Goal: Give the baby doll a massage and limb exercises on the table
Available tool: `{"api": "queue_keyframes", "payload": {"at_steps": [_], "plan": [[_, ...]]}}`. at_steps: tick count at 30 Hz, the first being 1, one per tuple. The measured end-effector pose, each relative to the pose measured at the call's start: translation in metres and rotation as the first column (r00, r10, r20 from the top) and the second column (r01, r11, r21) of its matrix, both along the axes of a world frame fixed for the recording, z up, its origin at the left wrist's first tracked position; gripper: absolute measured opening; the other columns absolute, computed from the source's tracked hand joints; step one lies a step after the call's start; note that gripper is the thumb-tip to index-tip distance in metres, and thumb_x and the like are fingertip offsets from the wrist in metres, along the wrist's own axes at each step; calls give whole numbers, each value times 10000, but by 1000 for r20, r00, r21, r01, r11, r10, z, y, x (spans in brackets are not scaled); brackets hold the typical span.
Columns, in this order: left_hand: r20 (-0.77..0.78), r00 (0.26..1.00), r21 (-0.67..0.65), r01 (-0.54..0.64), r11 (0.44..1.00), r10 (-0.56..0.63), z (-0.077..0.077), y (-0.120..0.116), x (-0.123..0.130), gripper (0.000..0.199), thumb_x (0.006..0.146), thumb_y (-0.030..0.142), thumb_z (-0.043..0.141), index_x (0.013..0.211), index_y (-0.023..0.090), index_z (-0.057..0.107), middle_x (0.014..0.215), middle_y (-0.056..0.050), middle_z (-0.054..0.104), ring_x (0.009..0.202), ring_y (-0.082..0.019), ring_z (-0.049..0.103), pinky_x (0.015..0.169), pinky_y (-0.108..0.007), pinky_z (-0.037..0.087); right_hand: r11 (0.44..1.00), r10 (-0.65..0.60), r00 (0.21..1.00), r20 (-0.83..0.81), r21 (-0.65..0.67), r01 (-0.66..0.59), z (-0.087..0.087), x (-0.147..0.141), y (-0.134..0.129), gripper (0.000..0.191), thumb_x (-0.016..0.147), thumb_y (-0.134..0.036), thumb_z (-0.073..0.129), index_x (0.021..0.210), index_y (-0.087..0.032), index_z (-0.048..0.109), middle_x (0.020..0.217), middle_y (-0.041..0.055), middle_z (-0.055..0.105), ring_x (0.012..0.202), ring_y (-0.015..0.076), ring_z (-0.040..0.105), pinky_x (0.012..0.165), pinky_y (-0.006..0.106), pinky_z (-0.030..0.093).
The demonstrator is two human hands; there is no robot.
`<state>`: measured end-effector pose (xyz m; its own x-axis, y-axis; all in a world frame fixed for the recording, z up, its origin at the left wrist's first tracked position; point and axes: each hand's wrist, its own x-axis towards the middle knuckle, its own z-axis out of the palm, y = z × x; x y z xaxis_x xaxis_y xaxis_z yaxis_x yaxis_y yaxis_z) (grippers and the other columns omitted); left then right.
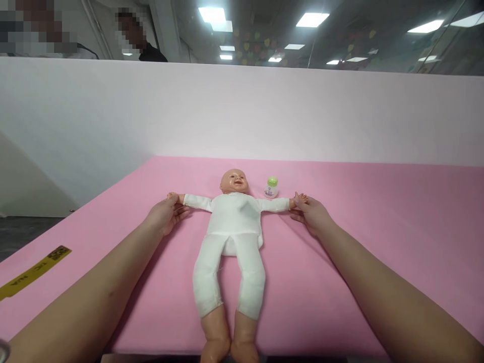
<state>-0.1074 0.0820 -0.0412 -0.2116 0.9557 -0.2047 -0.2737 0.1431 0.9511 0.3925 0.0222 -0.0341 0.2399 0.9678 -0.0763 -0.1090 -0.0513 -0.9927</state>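
A baby doll [235, 217] with a white cloth body lies on its back on the pink tabletop [310, 282], head away from me and feet over the near edge. Its arms are stretched out to both sides. My left hand [166, 214] grips the doll's hand on the left, thumb on top and fingers beneath. On the other side, my right hand [312, 214] holds the doll's other hand in the same way. Beside the doll's head, near its arm on the right, stands a small clear jar [271, 190] with a green lid.
A yellow label strip [36, 272] with a printed code is stuck on the table at the left. Behind the table rises a white partition [242, 111]. Beyond it, two people show at the upper left, one a person in dark clothing [151, 53].
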Motion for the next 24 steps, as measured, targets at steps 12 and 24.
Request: {"api": "queue_keyframes", "payload": {"at_steps": [12,24], "plan": [[-684,727,396,302,867,59,58,-56,93,231,881,478,760,938,255,766,1055,-75,785,983,-311,686,897,-408,512,826,-138,803,579,514,-229,51,-93,-31,300,994,-317,697,1293,-291,701,1231,71,742,1065,276,716,929,448,642],[-963,216,270,718,641,164,41,-80,108,417,922,197,596,1284,295,778,1326,-119,729,1238,-388,646,1084,-547,450,559,-282,275,919,390,-731,30,-132,-52,276,1016,-189,646,1255,-281,748,1251,102,718,1165,306,618,1046,503,547]]}}
